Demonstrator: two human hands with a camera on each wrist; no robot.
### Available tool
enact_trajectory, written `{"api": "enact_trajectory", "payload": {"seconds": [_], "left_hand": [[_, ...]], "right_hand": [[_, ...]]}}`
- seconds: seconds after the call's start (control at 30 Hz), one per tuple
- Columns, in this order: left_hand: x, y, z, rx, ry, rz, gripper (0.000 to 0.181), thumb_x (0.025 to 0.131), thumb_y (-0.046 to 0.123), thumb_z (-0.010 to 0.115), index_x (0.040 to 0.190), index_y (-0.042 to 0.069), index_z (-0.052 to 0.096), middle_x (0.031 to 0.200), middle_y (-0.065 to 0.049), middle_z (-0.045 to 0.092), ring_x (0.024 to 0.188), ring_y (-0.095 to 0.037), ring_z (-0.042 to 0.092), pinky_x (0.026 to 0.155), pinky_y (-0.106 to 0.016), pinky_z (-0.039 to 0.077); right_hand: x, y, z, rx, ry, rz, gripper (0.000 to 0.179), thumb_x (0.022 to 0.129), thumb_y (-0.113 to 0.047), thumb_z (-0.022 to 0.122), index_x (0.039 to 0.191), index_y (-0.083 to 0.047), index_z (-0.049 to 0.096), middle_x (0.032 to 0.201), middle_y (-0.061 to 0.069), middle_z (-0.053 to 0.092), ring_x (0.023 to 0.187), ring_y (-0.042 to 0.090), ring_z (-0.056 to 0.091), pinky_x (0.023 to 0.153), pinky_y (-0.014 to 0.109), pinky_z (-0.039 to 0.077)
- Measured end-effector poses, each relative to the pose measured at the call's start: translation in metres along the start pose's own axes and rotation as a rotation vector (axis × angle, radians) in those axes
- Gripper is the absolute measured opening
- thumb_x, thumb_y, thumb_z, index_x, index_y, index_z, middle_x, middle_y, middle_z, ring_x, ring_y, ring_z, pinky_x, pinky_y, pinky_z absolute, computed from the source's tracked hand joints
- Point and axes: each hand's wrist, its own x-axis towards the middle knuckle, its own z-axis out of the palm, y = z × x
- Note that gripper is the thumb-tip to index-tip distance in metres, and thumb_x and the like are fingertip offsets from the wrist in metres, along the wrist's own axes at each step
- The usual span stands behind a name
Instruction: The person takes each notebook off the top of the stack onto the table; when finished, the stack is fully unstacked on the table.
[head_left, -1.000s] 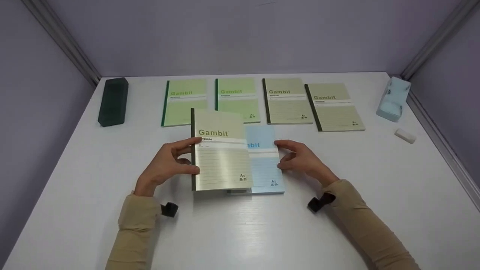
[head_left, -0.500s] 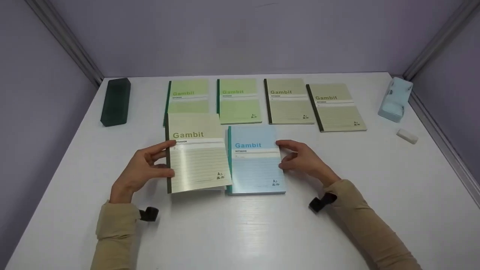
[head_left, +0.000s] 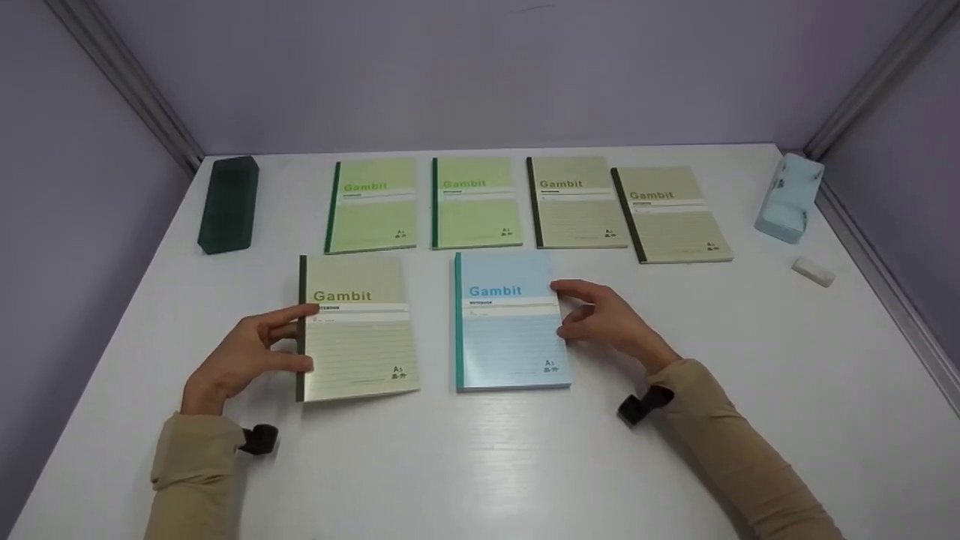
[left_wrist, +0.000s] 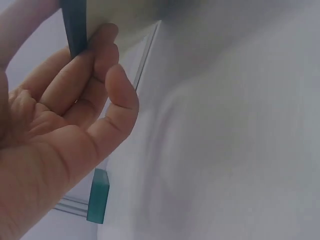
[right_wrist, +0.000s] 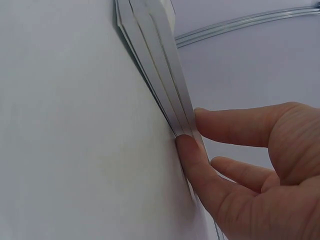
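In the head view, my left hand (head_left: 240, 356) grips a beige Gambit notebook (head_left: 356, 352) by its dark spine, thumb and forefinger on the cover. Seen from the left wrist, other fingers (left_wrist: 106, 50) reach beneath the notebook, whose underside shows above the table. The blue Gambit notebook (head_left: 506, 345) with a teal spine lies to its right, on top of a stack. My right hand (head_left: 604, 319) rests thumb and fingertips against the stack's right edge. In the right wrist view, the layered page edges of the stack (right_wrist: 160, 65) meet the thumb.
Behind are two green notebooks (head_left: 373, 225) (head_left: 478, 221) and two beige ones (head_left: 574, 221) (head_left: 671, 232). A dark green block (head_left: 229, 204) stands at the back left; a light blue block (head_left: 789, 199) and a white eraser (head_left: 813, 271) are at the right. Walls enclose the white table (head_left: 480, 465).
My left hand has carried the beige notebook leftward off the blue one and down toward the table, uncovering the blue cover. My right hand has stayed at the stack's edge.
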Motion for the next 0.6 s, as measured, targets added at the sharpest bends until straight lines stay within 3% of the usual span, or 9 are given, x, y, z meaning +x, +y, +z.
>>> {"api": "enact_trajectory", "payload": {"seconds": [0.27, 0.6], "left_hand": [[-0.001, -0.011, -0.01, 0.138, -0.015, -0.089, 0.086, 0.068, 0.017, 0.087, 0.143, 0.01, 0.046, 0.14, -0.016, 0.048, 0.121, -0.031, 0.045, 0.092, -0.03, 0.042], [0.002, -0.01, -0.019, 0.233, 0.0, -0.142, 0.088, 0.068, 0.018, 0.087, 0.144, 0.012, 0.045, 0.132, -0.015, 0.052, 0.108, -0.028, 0.046, 0.086, -0.028, 0.044]], "right_hand": [[0.0, 0.0, 0.0, -0.008, 0.005, 0.002, 0.071, 0.077, -0.003, 0.076, 0.141, -0.018, 0.049, 0.143, 0.006, 0.044, 0.087, 0.022, 0.059, 0.07, 0.029, 0.05], [0.001, 0.001, -0.001, -0.007, 0.004, -0.024, 0.071, 0.076, -0.001, 0.075, 0.141, -0.015, 0.049, 0.142, 0.007, 0.043, 0.084, 0.02, 0.06, 0.067, 0.028, 0.049]]}}
